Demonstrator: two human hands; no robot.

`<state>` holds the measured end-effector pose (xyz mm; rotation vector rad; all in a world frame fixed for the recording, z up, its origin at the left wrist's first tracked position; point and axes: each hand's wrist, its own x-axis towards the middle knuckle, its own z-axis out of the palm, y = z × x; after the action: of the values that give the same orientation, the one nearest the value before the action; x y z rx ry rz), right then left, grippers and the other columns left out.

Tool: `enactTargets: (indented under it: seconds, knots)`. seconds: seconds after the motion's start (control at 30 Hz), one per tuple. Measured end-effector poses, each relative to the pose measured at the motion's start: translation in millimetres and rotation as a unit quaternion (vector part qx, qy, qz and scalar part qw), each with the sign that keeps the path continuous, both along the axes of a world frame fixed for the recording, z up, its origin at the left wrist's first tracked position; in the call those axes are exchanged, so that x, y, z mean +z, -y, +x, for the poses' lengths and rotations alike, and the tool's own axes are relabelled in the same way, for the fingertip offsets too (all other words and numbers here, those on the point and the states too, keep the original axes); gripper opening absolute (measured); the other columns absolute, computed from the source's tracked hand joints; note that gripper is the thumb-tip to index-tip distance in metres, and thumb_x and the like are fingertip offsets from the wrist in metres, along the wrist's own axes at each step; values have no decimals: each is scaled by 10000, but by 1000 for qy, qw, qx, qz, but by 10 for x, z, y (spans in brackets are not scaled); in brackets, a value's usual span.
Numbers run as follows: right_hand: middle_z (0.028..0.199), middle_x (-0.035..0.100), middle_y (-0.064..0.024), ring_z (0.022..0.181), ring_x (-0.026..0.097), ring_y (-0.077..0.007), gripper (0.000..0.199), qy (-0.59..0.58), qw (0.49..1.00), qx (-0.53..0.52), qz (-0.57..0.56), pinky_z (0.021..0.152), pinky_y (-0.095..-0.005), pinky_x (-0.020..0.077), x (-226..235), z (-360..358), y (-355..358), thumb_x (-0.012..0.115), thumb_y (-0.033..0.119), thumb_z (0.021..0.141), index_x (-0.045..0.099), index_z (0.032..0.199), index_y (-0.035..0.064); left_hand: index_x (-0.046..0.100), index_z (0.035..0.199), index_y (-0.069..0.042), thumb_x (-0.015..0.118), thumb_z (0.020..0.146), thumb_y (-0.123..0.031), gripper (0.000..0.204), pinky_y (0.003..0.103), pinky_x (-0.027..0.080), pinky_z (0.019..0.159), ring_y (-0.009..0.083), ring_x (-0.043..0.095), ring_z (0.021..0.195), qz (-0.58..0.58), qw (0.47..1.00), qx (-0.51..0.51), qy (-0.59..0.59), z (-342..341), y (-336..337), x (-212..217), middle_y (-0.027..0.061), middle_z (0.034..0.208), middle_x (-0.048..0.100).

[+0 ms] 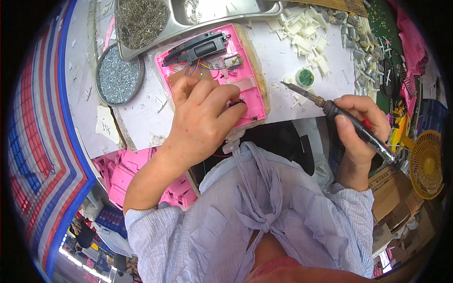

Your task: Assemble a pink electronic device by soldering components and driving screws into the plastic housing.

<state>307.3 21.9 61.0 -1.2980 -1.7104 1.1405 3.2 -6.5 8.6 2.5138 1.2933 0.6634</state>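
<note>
A pink plastic housing [236, 47] lies on the worktable in front of me, inside up, on a yellowish padded support. A black rectangular part [203, 48], a small silver motor [233, 61] and thin coloured wires are set in it. My left hand [203, 113] bends over its near side, thumb and index finger closed around a small black piece [238, 103], mostly covered by the fingers. To the right, my right hand [361, 125] grips a black-handled tool with a pointed metal tip [347, 118], shaped like a soldering iron. Its tip points left, apart from the housing.
A round dish of small screws [119, 75] stands left, near a metal tray [177, 23] holding springs. White plastic pieces [306, 30], a small green-filled pot [305, 77] and several silver motors [361, 52] lie right. Pink parts [127, 174] sit below left; a yellow fan [427, 158] stands far right.
</note>
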Motion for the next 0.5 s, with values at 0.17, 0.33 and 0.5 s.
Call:
enactTargets:
  seconds: [0.17, 0.33, 0.5]
  knots:
    - [807, 683, -26, 650, 549, -33, 251, -27, 993, -115, 13, 590, -158, 367, -7, 220, 41, 732, 48, 827, 684, 1055, -45, 715, 916, -136, 823, 694, -175, 250, 408, 318, 891, 216, 563, 917, 1, 998, 67, 4, 126, 76, -19, 12, 997, 607]
    - [860, 673, -70, 588, 492, -45, 244, -121, 952, -281, 36, 658, -197, 472, -79, 817, 64, 660, 76, 913, 657, 1122, -51, 689, 943, -112, 820, 712, -204, 282, 403, 301, 890, 221, 552, 944, 23, 988, 151, -8, 257, 216, -81, 28, 1025, 614]
    - [641, 453, 27, 546, 384, -56, 306, -231, 921, -307, 58, 855, -305, 492, -28, 2053, 312, 569, 187, 1011, 613, 1217, -34, 685, 1087, -89, 879, 701, -181, 442, 398, 425, 894, 264, 529, 1013, -38, 966, 244, 76, 106, 388, 62, 118, 1150, 541]
